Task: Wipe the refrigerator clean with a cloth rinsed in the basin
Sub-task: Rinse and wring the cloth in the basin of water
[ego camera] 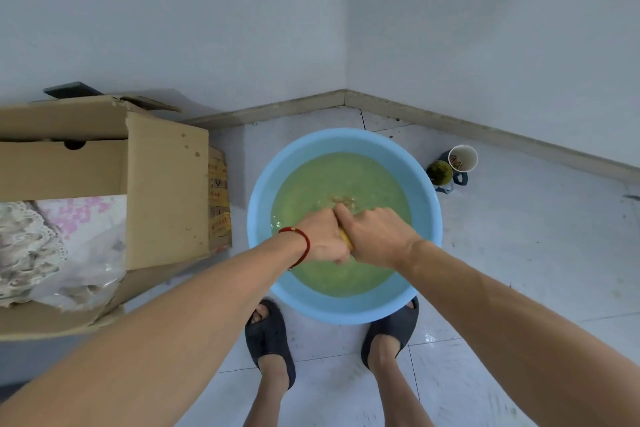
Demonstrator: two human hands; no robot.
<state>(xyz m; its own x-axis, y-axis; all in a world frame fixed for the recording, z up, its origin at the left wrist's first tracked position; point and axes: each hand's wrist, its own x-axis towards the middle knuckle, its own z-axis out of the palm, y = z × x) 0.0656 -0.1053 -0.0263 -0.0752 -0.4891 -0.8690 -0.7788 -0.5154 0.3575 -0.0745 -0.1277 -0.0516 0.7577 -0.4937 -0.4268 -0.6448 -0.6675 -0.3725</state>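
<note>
Rinse stage: left hand (323, 236) and right hand (375, 236), fingers curled, wringing yellow cloth (346, 240) gripped between both fists, over greenish water in blue basin (263, 218) directly beneath. Refrigerator not visible; wiping remains, apparently.

I see soft, even, bluish light with faint shadows. A small glare patch shines on the floor tiles (429, 336) right of the basin (343, 140). Straight lines bow toward the edges; forearms below the basin look stretched.

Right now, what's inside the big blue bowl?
The round blue plastic basin holds murky greenish water. Both hands, left and right, grip a yellow cloth above it, hiding most of the cloth.
</note>
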